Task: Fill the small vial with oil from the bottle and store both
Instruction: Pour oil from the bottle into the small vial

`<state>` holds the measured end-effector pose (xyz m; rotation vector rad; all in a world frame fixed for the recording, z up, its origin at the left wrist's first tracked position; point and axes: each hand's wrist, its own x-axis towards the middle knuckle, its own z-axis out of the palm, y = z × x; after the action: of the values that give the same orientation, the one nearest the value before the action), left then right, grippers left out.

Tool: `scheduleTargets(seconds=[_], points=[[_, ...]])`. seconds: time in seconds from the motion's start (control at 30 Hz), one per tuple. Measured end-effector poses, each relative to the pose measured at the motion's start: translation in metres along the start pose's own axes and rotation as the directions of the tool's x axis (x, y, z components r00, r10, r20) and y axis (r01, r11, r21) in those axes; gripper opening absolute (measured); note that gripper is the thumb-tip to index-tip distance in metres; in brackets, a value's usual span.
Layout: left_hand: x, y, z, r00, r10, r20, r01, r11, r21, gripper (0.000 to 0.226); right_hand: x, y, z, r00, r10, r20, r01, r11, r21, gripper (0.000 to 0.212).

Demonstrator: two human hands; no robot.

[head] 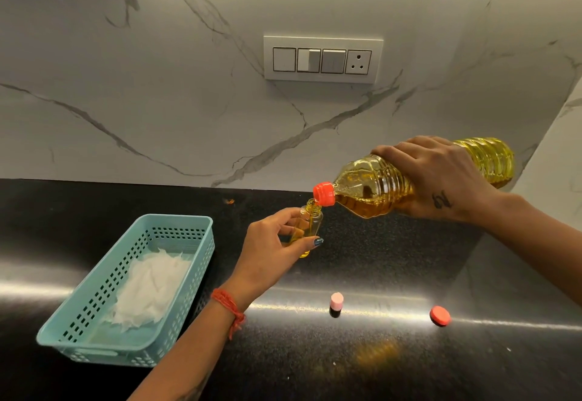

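Now the right hand (441, 177) wraps the tilted bottle (374, 189), its spout touching the vial (310, 227) pinched in the left hand (271, 252).

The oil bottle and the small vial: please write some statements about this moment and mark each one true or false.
1. The right hand tilts the oil bottle over the small vial. True.
2. The vial stands alone on the counter. False: the left hand holds it, lifted and tilted.
3. A round orange cap lies on the counter. True.
4. The blue basket holds the pink cap. False: that cap stands on the counter; the basket holds white paper.
5. The vial is empty. False: yellow oil is visible inside.
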<state>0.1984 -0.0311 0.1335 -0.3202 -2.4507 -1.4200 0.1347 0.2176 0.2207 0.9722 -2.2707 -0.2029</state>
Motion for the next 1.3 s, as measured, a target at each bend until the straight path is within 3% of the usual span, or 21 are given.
scheduleTargets(seconds=[1.3], points=[[-0.0005, 0.0024, 0.0013, 0.999, 0.02, -0.031, -0.019, 0.999, 0.042, 0.043, 0.0032, 0.0041, -0.0038, 0.999, -0.036, -0.026, 0.036, 0.999, -0.012, 0.081]])
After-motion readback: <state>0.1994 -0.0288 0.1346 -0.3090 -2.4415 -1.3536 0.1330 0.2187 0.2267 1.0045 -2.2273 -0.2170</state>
